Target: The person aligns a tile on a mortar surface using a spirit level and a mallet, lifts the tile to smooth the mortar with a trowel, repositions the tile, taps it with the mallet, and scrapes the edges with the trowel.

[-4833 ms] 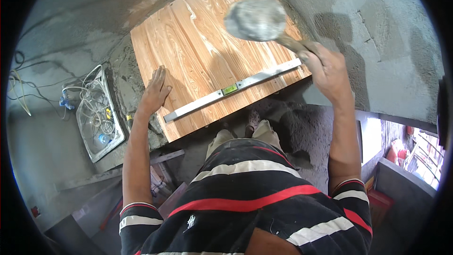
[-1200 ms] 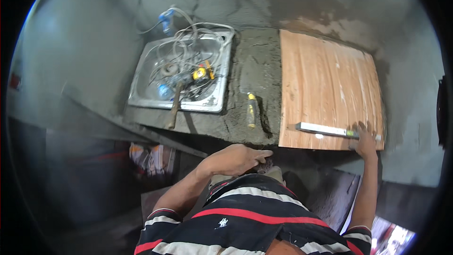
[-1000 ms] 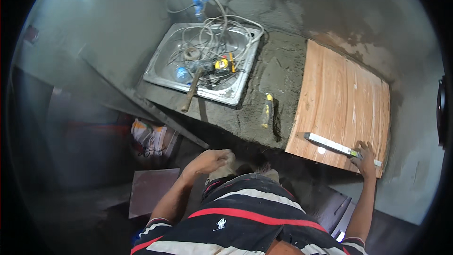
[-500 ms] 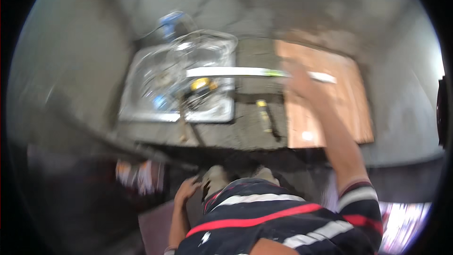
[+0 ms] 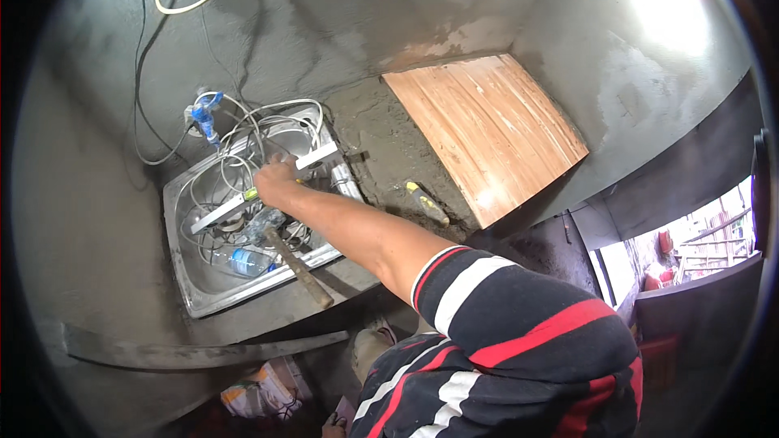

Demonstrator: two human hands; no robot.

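My right hand is closed around the middle of a white spirit level with a green vial section, over the metal sink. Tangled pale cable, a clear water bottle with a blue label and a hammer lie in the sink. The hammer's wooden handle sticks out past the near rim. Only a bit of my left hand shows at the lower edge, its fingers not readable. On the mortar between sink and tile lies a yellow-and-black hand tool.
A wood-look tile covers the right part of the cement counter. Blue plugs hang at the wall with dark cords, and a yellow hose loops above. A curved ledge and a printed sack are below left.
My right hand has carried the spirit level left, off the tile and over the sink. The view has turned and shifted. My left hand has slipped mostly out of sight.
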